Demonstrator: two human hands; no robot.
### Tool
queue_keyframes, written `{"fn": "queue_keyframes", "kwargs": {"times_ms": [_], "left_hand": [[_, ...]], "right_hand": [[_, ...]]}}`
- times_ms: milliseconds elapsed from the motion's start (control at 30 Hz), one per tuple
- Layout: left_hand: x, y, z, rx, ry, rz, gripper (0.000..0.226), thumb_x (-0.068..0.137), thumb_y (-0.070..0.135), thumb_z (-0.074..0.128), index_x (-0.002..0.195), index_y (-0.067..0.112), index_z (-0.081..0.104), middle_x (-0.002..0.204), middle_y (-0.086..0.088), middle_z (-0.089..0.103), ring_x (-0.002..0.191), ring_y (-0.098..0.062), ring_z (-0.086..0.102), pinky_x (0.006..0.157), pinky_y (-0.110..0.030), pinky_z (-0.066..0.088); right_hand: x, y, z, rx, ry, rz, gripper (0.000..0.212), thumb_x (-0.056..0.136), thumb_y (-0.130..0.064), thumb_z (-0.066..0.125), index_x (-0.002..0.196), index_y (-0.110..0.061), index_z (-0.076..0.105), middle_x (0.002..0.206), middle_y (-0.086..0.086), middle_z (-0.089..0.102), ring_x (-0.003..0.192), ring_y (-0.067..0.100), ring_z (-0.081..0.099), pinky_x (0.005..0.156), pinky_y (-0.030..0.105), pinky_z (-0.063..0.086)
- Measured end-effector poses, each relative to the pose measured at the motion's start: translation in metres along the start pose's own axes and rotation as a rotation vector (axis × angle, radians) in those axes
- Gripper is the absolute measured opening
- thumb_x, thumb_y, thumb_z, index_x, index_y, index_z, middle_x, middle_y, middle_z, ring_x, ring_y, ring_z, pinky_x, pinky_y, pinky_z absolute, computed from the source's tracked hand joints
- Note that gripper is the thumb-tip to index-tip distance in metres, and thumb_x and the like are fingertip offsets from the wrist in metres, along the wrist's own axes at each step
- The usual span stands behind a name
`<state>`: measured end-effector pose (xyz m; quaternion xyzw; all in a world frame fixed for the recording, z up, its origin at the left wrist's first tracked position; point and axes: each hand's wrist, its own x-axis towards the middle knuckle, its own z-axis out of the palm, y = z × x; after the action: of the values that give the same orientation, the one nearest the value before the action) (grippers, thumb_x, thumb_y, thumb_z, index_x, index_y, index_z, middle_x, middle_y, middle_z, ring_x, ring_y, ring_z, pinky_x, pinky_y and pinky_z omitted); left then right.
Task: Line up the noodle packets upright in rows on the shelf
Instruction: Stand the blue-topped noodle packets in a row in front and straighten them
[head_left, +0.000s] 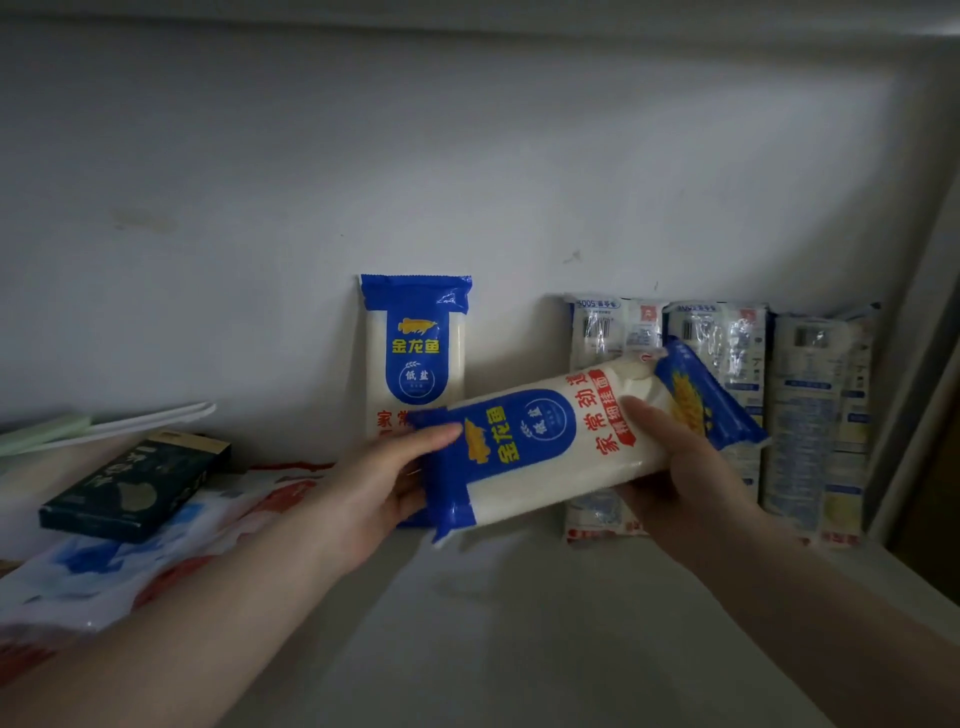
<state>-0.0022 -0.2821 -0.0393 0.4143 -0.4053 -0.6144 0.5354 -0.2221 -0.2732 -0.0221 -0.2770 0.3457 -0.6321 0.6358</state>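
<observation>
Both hands, left hand (379, 488) and right hand (691, 467), are being clamped round the sideways blue-and-white plastic noodle packet (561, 441), probably for standing beside the upright blue-topped packet (415, 353).

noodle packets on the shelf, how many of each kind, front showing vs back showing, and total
Blue-label packets, front showing: 2, one upright against the wall, one held sideways in both hands
Packets with back showing, upright at right: 3
Total: 5

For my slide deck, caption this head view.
Both hands hold a noodle packet sideways before upright packets.
</observation>
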Motion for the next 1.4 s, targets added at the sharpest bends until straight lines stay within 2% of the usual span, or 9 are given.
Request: {"fn": "queue_keyframes", "kwargs": {"times_ms": [100, 200, 667, 900, 967, 1100, 1200, 1300, 1400], "left_hand": [[-0.007, -0.01, 0.003, -0.222, -0.008, -0.085, 0.059, 0.07, 0.049, 0.066, 0.113, 0.01, 0.062, 0.097, -0.01, 0.075, 0.081, -0.019, 0.073, 0.063, -0.028, 0.061], [-0.018, -0.024, 0.022, -0.163, -0.133, -0.114, 0.086, 0.054, 0.067, 0.058, 0.118, 0.01, 0.056, 0.11, -0.01, 0.071, 0.096, -0.019, 0.071, 0.07, -0.028, 0.058], [-0.014, -0.02, 0.052, -0.427, -0.015, 0.133, 0.025, 0.085, 0.019, 0.062, 0.11, 0.017, 0.061, 0.103, -0.003, 0.074, 0.093, -0.016, 0.071, 0.079, -0.034, 0.058], [-0.007, -0.01, 0.028, -0.247, -0.127, 0.203, 0.03, 0.084, 0.019, 0.061, 0.115, 0.018, 0.06, 0.107, -0.005, 0.073, 0.096, -0.018, 0.071, 0.07, -0.036, 0.06], [-0.007, -0.009, 0.023, -0.138, -0.18, 0.226, 0.042, 0.077, 0.02, 0.063, 0.119, 0.015, 0.059, 0.109, -0.006, 0.072, 0.095, -0.019, 0.071, 0.066, -0.033, 0.059], [-0.003, 0.0, 0.018, 0.056, -0.201, 0.265, 0.028, 0.078, 0.015, 0.067, 0.105, 0.01, 0.064, 0.095, -0.01, 0.074, 0.075, -0.021, 0.07, 0.053, -0.026, 0.052], [0.0, 0.004, 0.018, 0.235, -0.176, 0.317, 0.032, 0.072, 0.022, 0.071, 0.102, 0.011, 0.066, 0.095, -0.011, 0.074, 0.082, -0.028, 0.069, 0.064, -0.037, 0.049], [-0.001, 0.006, 0.025, 0.313, -0.185, 0.357, 0.026, 0.08, 0.02, 0.071, 0.105, 0.015, 0.064, 0.097, -0.005, 0.075, 0.086, -0.024, 0.07, 0.061, -0.03, 0.05], [-0.003, 0.008, 0.033, 0.299, -0.191, 0.383, 0.024, 0.083, 0.018, 0.066, 0.107, 0.022, 0.064, 0.099, -0.001, 0.075, 0.088, -0.017, 0.072, 0.067, -0.029, 0.055]], "right_hand": [[0.0, 0.004, 0.003, 0.141, 0.07, -0.054, 0.018, 0.083, -0.013, 0.067, 0.1, -0.012, 0.064, 0.085, 0.006, 0.076, 0.087, 0.019, 0.072, 0.066, 0.038, 0.06], [-0.002, 0.008, 0.01, 0.289, 0.07, -0.095, 0.012, 0.085, -0.015, 0.065, 0.097, -0.014, 0.065, 0.078, 0.003, 0.076, 0.072, 0.012, 0.073, 0.064, 0.033, 0.06], [-0.012, 0.013, 0.006, 0.162, -0.192, -0.069, 0.04, 0.081, -0.024, 0.06, 0.119, -0.01, 0.063, 0.104, 0.009, 0.072, 0.097, 0.023, 0.069, 0.081, 0.032, 0.057], [-0.002, -0.018, -0.032, -0.018, -0.53, 0.243, 0.069, 0.081, -0.056, 0.049, 0.124, -0.003, 0.06, 0.134, 0.017, 0.055, 0.12, 0.033, 0.056, 0.097, 0.042, 0.048], [0.005, -0.025, -0.038, -0.262, -0.544, 0.219, 0.075, 0.062, -0.064, 0.068, 0.117, -0.013, 0.067, 0.123, 0.012, 0.065, 0.107, 0.029, 0.065, 0.085, 0.04, 0.055], [0.013, -0.036, -0.044, -0.654, -0.504, 0.207, 0.073, 0.022, -0.047, 0.092, 0.084, -0.012, 0.077, 0.09, 0.013, 0.074, 0.079, 0.025, 0.072, 0.066, 0.036, 0.059], [0.011, -0.033, -0.033, -0.988, -0.565, 0.264, 0.088, 0.049, -0.036, 0.087, 0.116, 0.012, 0.055, 0.11, 0.031, 0.063, 0.094, 0.033, 0.068, 0.079, 0.037, 0.057], [0.005, -0.017, -0.018, -1.136, -0.656, 0.222, 0.053, 0.066, -0.022, 0.08, 0.107, 0.003, 0.061, 0.093, 0.021, 0.062, 0.065, 0.013, 0.062, 0.058, 0.022, 0.049], [0.003, 0.003, -0.013, -1.035, -0.661, 0.155, 0.028, 0.073, -0.003, 0.075, 0.099, -0.012, 0.068, 0.094, 0.006, 0.074, 0.076, 0.016, 0.072, 0.066, 0.027, 0.058]]}}
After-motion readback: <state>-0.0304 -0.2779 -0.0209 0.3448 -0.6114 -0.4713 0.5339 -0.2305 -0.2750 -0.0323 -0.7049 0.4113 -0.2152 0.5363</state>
